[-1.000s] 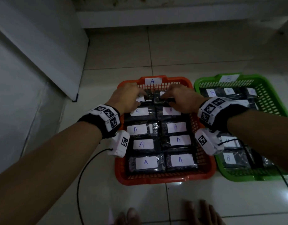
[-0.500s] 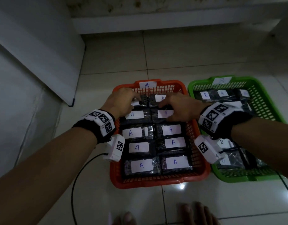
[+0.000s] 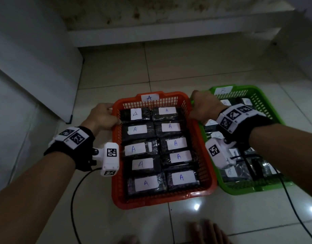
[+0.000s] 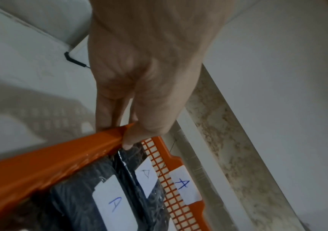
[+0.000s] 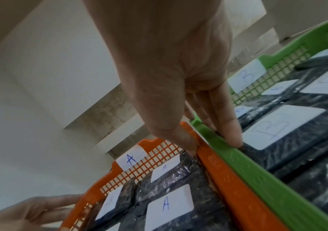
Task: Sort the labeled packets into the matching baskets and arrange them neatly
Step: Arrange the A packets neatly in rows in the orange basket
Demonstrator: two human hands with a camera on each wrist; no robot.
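Observation:
The orange basket (image 3: 162,199), tagged A on its far wall, holds two tidy columns of black packets with A labels (image 3: 143,131). Touching its right side is the green basket (image 3: 257,188), tagged B, with B-labelled packets (image 3: 239,171). My left hand (image 3: 106,117) pinches the orange basket's left rim (image 4: 60,156) near the far corner, thumb inside and fingers outside. My right hand (image 3: 202,108) grips the orange right rim (image 5: 228,179), with its thumb inside and its fingers reaching over the adjoining green rim (image 5: 258,176) onto a B packet.
Both baskets stand on pale floor tiles. A white panel (image 3: 37,67) leans at the left, and a low stained ledge (image 3: 169,36) runs along the back. Black cables (image 3: 72,199) trail from both wrists. My toes (image 3: 208,231) show at the bottom edge.
Both hands left the far A packets inside the orange basket and moved outward, taking hold of its left and right rims.

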